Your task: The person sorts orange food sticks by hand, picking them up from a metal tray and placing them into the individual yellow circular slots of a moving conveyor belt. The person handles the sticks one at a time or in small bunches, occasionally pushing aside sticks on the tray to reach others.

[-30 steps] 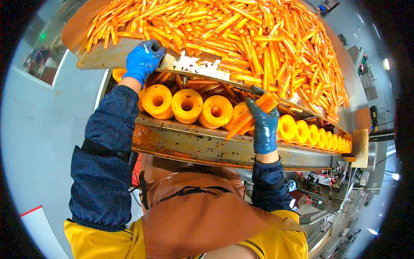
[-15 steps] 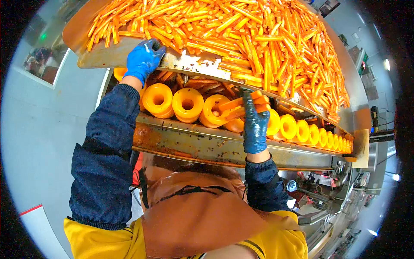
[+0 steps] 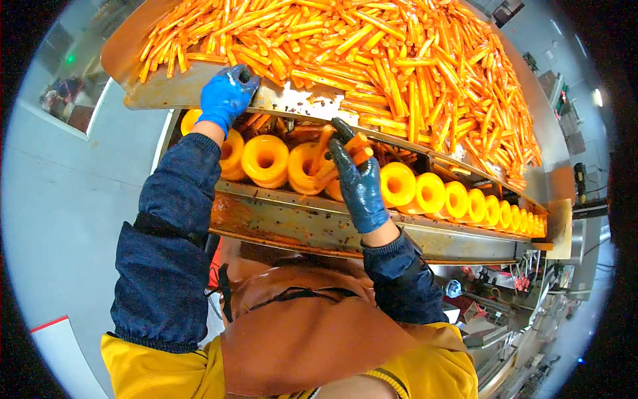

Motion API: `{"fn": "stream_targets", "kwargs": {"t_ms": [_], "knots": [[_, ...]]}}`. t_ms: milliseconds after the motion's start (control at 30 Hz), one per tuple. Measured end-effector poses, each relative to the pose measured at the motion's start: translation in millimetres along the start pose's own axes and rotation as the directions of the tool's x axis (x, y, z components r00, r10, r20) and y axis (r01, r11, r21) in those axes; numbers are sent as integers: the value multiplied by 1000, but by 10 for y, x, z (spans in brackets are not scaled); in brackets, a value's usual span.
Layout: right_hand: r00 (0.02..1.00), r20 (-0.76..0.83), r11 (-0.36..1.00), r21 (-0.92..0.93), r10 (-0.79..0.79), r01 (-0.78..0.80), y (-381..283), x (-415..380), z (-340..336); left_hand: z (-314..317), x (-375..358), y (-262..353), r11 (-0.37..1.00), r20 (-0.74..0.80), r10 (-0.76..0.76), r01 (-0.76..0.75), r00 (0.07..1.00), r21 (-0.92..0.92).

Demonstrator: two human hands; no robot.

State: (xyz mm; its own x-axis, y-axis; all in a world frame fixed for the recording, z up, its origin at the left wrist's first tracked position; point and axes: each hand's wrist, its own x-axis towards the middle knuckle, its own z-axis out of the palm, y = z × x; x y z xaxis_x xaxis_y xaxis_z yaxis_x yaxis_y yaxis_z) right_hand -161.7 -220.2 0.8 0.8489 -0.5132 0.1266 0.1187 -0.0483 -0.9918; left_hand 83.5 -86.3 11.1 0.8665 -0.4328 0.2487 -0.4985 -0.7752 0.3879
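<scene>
My right hand (image 3: 362,189), in a wet, dark-stained blue glove, grips a few orange sticks (image 3: 359,147) between thumb and fingers. Their ends point down toward a yellow-orange round cup (image 3: 304,166) with a hole in its middle. More sticks stand at that cup's opening, beside my fingers. My left hand (image 3: 226,100), gloved in blue with darkened fingertips, rests curled on the front lip of the metal tray (image 3: 166,90). Whatever its fingers may pinch is hidden. A large heap of glossy orange sticks (image 3: 372,46) fills the tray just beyond both hands.
A row of similar cups (image 3: 455,199) runs off to the right below the tray. In front of them lies a stained metal rail (image 3: 292,216) dotted with dark bits. A brown apron (image 3: 306,339) covers my front. Machinery (image 3: 505,306) stands at lower right.
My right hand has moved left with the orange sticks and tilted leftward. The row of cups has shifted left. My left hand stays at the tray's lip.
</scene>
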Motion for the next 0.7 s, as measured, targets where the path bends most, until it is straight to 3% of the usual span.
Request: {"fn": "stream_targets", "kwargs": {"t_ms": [67, 100, 133, 200, 233, 267, 333, 367, 400, 467, 533, 600, 633, 667, 700], "knots": [[999, -37, 999, -21, -28, 27, 22, -7, -103, 10, -3, -17, 1000, -22, 13, -13, 1000, 6], [998, -61, 990, -132, 34, -42, 55, -23, -232, 27, -7, -27, 999, -41, 32, -32, 999, 10], [992, -123, 993, 116, 27, -13, -14, -18, -210, 17, -8, -24, 1000, -39, 27, -26, 999, 8], [975, -222, 976, 203, -28, 74, -129, -54, -280, -28, 12, -15, 1000, 67, -11, 11, 998, 9], [953, -254, 976, 100, -163, 193, -199, -21, -252, -18, 16, -24, 1000, 69, -14, 13, 998, 9], [954, -254, 976, 100, -162, 192, -185, 3, -202, -14, 25, -29, 1000, 75, -13, 13, 997, 2], [984, -176, 931, 358, -9, 72, -150, 42, -32, -5, 28, -26, 1000, 79, -9, 9, 997, -3], [992, -123, 940, 342, 21, 22, -158, 51, 57, 2, 11, -23, 1000, 41, 4, -4, 999, -1], [987, -85, 966, 212, -133, 149, -103, 73, 155, 2, 1, -21, 1000, 2, 17, -17, 1000, 2], [1000, -30, 973, 229, -8, 15, 132, 144, 204, 2, 22, -29, 1000, 25, 13, -14, 1000, 10], [999, -45, 979, 201, -1, 10, 170, 120, 161, 0, 26, -38, 1000, 52, 3, -4, 999, 19], [995, -66, 996, 57, -72, 76, 226, 96, 14, 24, -5, -29, 1000, -44, 22, -22, 999, 9], [982, -84, 978, -141, -169, 156, 198, 85, -39, 14, -21, -5, 1000, -51, 5, -4, 999, 16], [983, -82, 978, -144, -166, 153, 117, 64, -51, 33, -15, -25, 1000, -49, 2, -1, 999, 12], [995, -78, 992, -113, -56, 47, -9, 41, -56, 38, 13, -41, 1000, -17, 6, -6, 1000, 2]]}}
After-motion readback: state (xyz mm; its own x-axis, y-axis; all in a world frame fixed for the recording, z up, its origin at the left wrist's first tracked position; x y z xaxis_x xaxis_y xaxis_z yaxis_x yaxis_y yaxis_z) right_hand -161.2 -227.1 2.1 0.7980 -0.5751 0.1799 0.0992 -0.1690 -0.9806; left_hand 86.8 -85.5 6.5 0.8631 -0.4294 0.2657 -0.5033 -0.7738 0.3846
